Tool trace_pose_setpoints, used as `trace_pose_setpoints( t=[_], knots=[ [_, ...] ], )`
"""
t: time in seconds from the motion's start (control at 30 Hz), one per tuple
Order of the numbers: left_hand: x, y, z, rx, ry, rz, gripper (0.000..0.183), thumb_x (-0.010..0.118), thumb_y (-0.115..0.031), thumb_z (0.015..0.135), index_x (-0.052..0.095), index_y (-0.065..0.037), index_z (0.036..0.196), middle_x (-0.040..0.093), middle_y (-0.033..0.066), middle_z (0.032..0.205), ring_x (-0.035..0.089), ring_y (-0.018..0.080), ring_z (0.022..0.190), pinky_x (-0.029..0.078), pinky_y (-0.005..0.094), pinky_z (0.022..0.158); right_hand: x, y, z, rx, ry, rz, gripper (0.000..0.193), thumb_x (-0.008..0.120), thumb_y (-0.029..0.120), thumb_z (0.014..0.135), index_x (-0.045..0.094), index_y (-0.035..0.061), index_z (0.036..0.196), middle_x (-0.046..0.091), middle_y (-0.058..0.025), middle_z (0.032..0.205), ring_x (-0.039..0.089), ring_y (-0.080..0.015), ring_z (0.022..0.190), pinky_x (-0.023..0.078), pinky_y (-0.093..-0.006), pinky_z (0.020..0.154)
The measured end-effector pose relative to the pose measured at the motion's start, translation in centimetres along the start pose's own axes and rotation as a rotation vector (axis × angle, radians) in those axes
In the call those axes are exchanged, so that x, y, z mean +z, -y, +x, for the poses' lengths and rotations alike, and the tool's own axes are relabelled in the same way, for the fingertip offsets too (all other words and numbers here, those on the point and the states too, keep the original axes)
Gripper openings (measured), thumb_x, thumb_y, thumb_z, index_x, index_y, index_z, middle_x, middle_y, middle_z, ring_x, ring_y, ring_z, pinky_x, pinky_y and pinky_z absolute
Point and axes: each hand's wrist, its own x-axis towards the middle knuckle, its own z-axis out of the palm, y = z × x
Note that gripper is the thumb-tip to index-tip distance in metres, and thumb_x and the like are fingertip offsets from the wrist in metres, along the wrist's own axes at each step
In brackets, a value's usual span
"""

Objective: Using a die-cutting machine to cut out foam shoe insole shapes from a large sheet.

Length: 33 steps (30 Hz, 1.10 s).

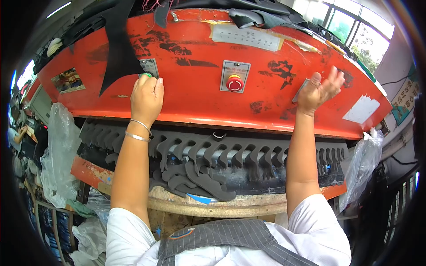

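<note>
My left hand [146, 98] is closed in a fist against a green button [148, 75] on the red front of a machine [186, 95]. Two metal bangles circle that wrist. At the right, my right hand [316, 92] has its fingers spread, its palm over a small metal plate [300, 91]; any button there is hidden. Between my hands is a red emergency stop button [234, 83]. Below the red front lies a dark grey foam sheet [100, 133] with a row of curved cut-outs. Several loose curved grey pieces [202, 181] are heaped before it.
A black sheet [119, 44] hangs over the machine's front at the left. Clear plastic bags [60, 155] hang at both sides. The worn wooden table edge [222, 207] is close to my body. More dark sheets [262, 18] lie on top of the machine.
</note>
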Motion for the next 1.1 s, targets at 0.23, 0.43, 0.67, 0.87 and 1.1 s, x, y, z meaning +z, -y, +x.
trace_pose_setpoints(
  t=[0.23,0.43,0.67,0.87,1.1],
  knots=[
    [-4.0,-4.8,-6.8,-0.237,0.329,-0.323,0.031,0.061,-0.014,0.09,0.05,-0.002,0.064,0.046,0.0145,0.064,0.048,0.0334,0.058,0.037,0.0421,0.053,-5.4,0.4,-5.5,-0.053,0.229,0.156,0.045,0.058,0.014,0.088,0.047,0.0,0.13,0.032,-0.0211,0.146,0.031,-0.038,0.136,0.023,-0.0501,0.112],
    [-9.6,-10.1,-18.3,-0.331,0.601,-0.414,0.021,0.067,-0.017,0.084,0.062,-0.006,0.067,0.055,0.01,0.068,0.057,0.0297,0.069,0.046,0.0395,0.062,-12.8,7.2,-12.8,-0.073,0.979,0.629,0.051,0.074,0.02,0.078,0.054,0.0028,0.121,0.058,-0.0181,0.116,0.052,-0.0378,0.111,0.04,-0.0469,0.097],
    [-11.8,-13.5,-21.4,-0.227,0.636,-0.192,0.011,0.066,-0.022,0.082,0.065,-0.012,0.084,0.062,0.0053,0.085,0.059,0.0267,0.086,0.044,0.0402,0.08,-12.6,17.4,-14.1,-0.24,1.552,0.693,0.083,0.079,0.033,0.07,0.043,0.0074,0.139,0.05,-0.018,0.13,0.048,-0.0351,0.118,0.041,-0.0448,0.1],
    [-11.4,-15.4,-21.9,-0.205,0.617,-0.067,0.014,0.061,-0.025,0.085,0.064,-0.011,0.083,0.062,0.0057,0.086,0.058,0.0263,0.088,0.042,0.0403,0.085,-8.0,23.1,-16.3,-0.628,1.862,0.263,0.108,0.082,0.039,0.063,0.022,0.0258,0.153,0.044,-0.0189,0.143,0.043,-0.036,0.129,0.037,-0.0484,0.102],
    [-10.6,-15.9,-23.1,-0.286,0.616,0.017,0.016,0.063,-0.027,0.081,0.065,-0.01,0.081,0.061,0.0068,0.083,0.058,0.0267,0.088,0.042,0.0402,0.084,-6.2,23.9,-16.6,-0.474,1.935,0.327,0.074,0.078,0.029,0.062,0.044,0.0019,0.122,0.068,-0.0201,0.087,0.065,-0.0383,0.088,0.044,-0.0462,0.088]
  ],
)
